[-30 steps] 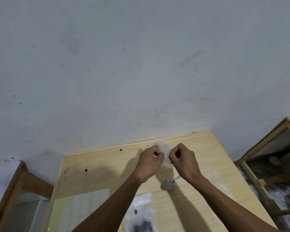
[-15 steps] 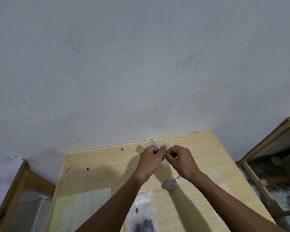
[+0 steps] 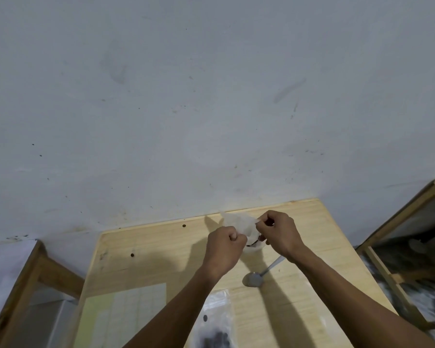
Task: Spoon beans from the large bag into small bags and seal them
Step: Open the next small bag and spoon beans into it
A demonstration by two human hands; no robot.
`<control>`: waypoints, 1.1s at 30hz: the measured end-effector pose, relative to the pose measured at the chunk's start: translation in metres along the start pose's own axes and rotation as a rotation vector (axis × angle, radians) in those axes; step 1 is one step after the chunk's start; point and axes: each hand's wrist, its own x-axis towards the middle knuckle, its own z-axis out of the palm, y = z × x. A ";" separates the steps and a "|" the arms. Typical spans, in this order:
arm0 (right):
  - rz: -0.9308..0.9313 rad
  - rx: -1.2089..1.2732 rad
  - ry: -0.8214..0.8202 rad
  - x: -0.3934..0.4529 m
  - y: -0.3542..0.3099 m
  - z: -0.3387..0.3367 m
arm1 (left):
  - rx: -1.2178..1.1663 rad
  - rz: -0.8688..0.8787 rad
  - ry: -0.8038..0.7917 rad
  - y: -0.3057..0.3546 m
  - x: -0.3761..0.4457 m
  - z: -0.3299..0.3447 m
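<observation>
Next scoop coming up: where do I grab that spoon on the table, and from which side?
Take the spoon by its handle, from the right. It lies flat on the table with the bowl toward the person and the handle slanting away to the right, its end hidden under the right hand's wrist. That hand is nearest, but both hands now hold the small bag.

A pale wooden tabletop (image 3: 146, 267) butts its far edge against a grey wall. A metal spoon (image 3: 258, 276) lies on it right of centre, bowl nearest. At the near edge rests a clear large bag (image 3: 215, 320) holding dark beans. A pale green gridded sheet (image 3: 121, 315) lies flat at near left. Two loose dark beans (image 3: 132, 254) sit farther back on the left.
</observation>
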 end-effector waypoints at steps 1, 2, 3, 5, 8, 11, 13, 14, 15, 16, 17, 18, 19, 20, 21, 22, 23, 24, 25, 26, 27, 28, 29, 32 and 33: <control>-0.022 -0.007 -0.015 0.000 0.001 0.000 | 0.024 0.005 0.024 0.000 0.000 -0.001; -0.043 -0.006 -0.027 -0.001 0.001 -0.001 | 0.059 0.022 0.055 0.001 0.000 -0.003; -0.058 0.005 -0.042 -0.002 0.002 -0.002 | 0.083 0.050 0.071 0.003 -0.001 -0.005; -0.077 0.048 -0.081 -0.002 0.003 -0.003 | 0.135 0.197 0.063 -0.002 -0.001 -0.011; -0.079 0.122 -0.156 -0.003 0.002 -0.003 | 0.238 0.352 -0.065 -0.009 -0.001 -0.020; -0.035 0.212 -0.185 -0.002 0.002 -0.001 | 0.255 0.304 -0.165 -0.013 0.002 -0.028; 0.006 0.281 -0.188 -0.002 0.003 -0.002 | 0.283 0.280 -0.168 -0.015 0.006 -0.034; 0.032 0.318 -0.196 -0.001 0.003 -0.002 | 0.305 0.272 -0.172 -0.016 0.007 -0.037; 0.056 0.350 -0.202 -0.002 0.002 -0.002 | 0.326 0.265 -0.180 -0.018 0.007 -0.039; 0.076 0.374 -0.200 -0.002 0.002 -0.001 | 0.350 0.263 -0.186 -0.019 0.006 -0.040; 0.095 0.395 -0.191 -0.002 0.002 0.000 | 0.378 0.270 -0.188 -0.019 0.005 -0.040; 0.116 0.416 -0.176 -0.002 0.001 0.002 | 0.408 0.287 -0.184 -0.019 0.004 -0.039; 0.138 0.436 -0.159 -0.001 0.000 0.003 | 0.442 0.307 -0.179 -0.018 0.002 -0.037; 0.159 0.450 -0.144 -0.001 0.000 0.005 | 0.476 0.322 -0.170 -0.017 0.001 -0.035; 0.178 0.461 -0.133 -0.001 -0.002 0.006 | 0.504 0.337 -0.155 -0.018 0.000 -0.033; 0.193 0.474 -0.131 -0.001 -0.003 0.006 | 0.514 0.351 -0.128 -0.018 0.000 -0.032; 0.204 0.488 -0.138 -0.001 -0.004 0.007 | 0.496 0.368 -0.083 -0.019 -0.001 -0.031; 0.212 0.502 -0.148 -0.002 -0.005 0.007 | 0.453 0.383 -0.032 -0.020 -0.001 -0.029; 0.219 0.514 -0.160 -0.002 -0.005 0.007 | 0.401 0.394 0.019 -0.021 -0.001 -0.029; 0.227 0.528 -0.177 -0.002 -0.004 0.006 | 0.359 0.398 0.058 -0.021 -0.001 -0.029; 0.236 0.549 -0.201 -0.002 -0.003 0.005 | 0.329 0.400 0.081 -0.022 0.000 -0.029; 0.246 0.574 -0.234 -0.002 -0.001 0.004 | 0.304 0.401 0.089 -0.022 0.001 -0.029; 0.253 0.595 -0.272 -0.001 0.002 0.002 | 0.277 0.407 0.087 -0.023 0.001 -0.030; 0.265 0.678 -0.397 -0.002 0.007 -0.003 | 0.205 0.422 0.080 -0.028 0.003 -0.033; 0.266 0.710 -0.419 -0.002 0.010 -0.005 | 0.190 0.417 0.084 -0.030 0.004 -0.034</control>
